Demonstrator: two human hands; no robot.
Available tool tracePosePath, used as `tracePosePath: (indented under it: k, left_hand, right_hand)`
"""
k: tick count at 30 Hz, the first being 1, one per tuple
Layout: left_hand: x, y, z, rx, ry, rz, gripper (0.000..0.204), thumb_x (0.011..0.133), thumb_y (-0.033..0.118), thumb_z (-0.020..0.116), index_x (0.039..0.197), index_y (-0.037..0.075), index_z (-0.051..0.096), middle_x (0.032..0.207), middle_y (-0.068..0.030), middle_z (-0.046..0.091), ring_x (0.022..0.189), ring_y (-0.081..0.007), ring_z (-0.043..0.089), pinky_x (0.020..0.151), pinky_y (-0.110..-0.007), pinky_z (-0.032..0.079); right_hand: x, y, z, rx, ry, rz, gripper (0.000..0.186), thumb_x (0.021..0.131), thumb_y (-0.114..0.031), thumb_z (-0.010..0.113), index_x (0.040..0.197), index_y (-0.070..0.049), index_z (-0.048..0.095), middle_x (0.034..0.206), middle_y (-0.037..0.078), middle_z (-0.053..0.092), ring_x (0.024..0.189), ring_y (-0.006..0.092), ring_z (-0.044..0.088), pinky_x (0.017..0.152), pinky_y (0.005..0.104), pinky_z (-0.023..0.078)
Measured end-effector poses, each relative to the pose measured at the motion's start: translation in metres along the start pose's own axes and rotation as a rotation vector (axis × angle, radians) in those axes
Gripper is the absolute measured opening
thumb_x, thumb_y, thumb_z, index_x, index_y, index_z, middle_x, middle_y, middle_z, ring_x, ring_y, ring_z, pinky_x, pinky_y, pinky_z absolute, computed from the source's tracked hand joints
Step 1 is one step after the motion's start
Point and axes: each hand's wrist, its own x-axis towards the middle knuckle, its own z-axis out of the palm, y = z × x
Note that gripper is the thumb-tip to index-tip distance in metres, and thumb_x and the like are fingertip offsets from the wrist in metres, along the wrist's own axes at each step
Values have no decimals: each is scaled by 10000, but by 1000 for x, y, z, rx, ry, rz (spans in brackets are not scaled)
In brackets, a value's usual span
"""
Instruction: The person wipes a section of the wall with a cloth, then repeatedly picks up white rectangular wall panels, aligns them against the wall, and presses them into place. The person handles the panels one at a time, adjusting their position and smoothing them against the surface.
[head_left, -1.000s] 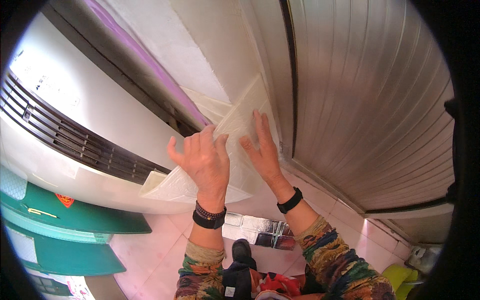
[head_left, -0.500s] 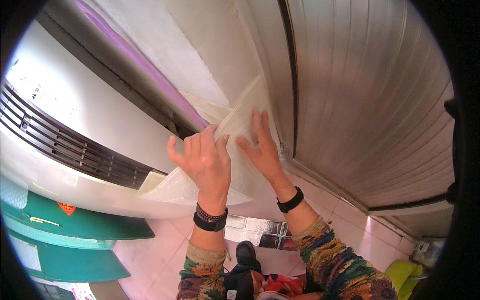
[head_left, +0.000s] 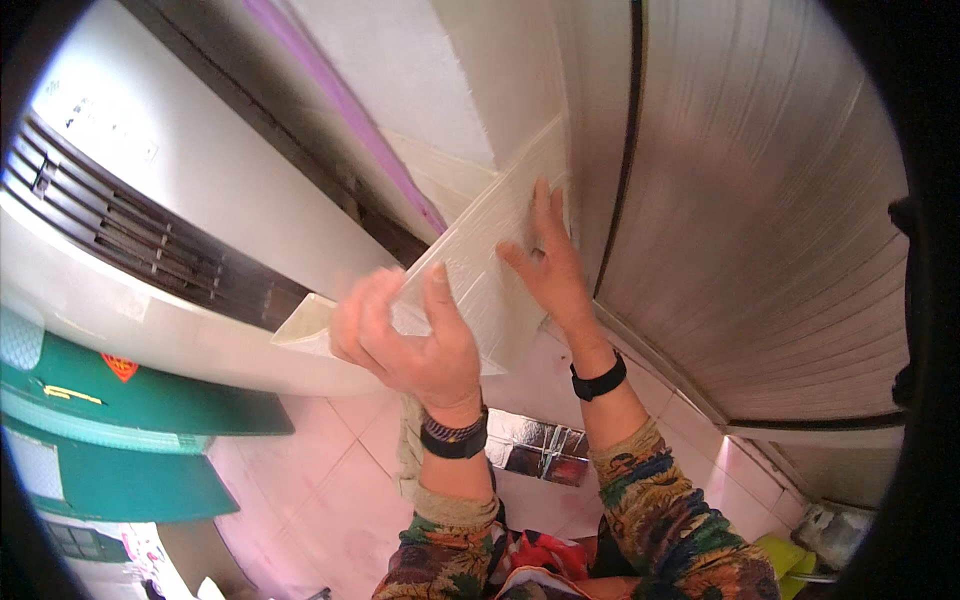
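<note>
A thin cream sheet (head_left: 470, 250), plastic-like and creased, rises along a straight folded ridge in the middle of the view. Its pointed lower-left corner (head_left: 305, 320) lies against the tall white appliance. Over the sheet's near edge is my left hand (head_left: 415, 345), fingers curved and blurred, thumb standing apart from them. Whether it touches the sheet cannot be made out. My right hand (head_left: 555, 265) rests at the sheet's right face, with its fingers spread and nothing gripped.
At left stands the white appliance (head_left: 230, 170) with a dark slatted vent (head_left: 150, 240). A purple strip (head_left: 350, 110) runs down behind the sheet. A ribbed translucent panel (head_left: 760, 220) fills the right side. Green panels (head_left: 150, 395) sit lower left; pink tiles (head_left: 340, 490) cover the floor.
The view has shifted, so the surroundings sit differently. My left hand has moved lower against the sheet's ridge and blurs with motion. My right hand stays spread at the sheet's right face.
</note>
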Motion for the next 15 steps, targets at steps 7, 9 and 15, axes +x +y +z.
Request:
tracePosePath:
  k: [7, 9, 15]
  left_hand:
    - [-113, 30, 9, -216, -289, -345, 287, 878, 131, 740, 1068, 29, 551, 1052, -116, 550, 973, -291, 502, 926, -418, 373]
    - [-136, 36, 9, -301, -336, -697, 326, 883, 112, 713, 1144, 7, 548, 1117, -144, 569, 1022, -324, 514, 973, -437, 364]
    - [-140, 15, 27, -302, -349, -711, 641, 907, 50, 616, 1489, -17, 356, 1404, -246, 469, 1256, -414, 458, 1088, -493, 330]
  right_hand:
    - [1, -5, 1, 34, -9, 59, 996, 879, -399, 745, 1613, -161, 115, 1611, 332, 107, 1494, 441, 190, 1118, 450, 390]
    - [1, -7, 0, 66, -21, 75, 989, 885, -370, 745, 1613, -160, 109, 1618, 317, 110, 1502, 419, 178, 1123, 447, 390]
    - [-1, -6, 2, 108, -24, -4, 905, 937, -263, 697, 1608, -113, 108, 1629, 276, 142, 1508, 351, 184, 1124, 421, 396]
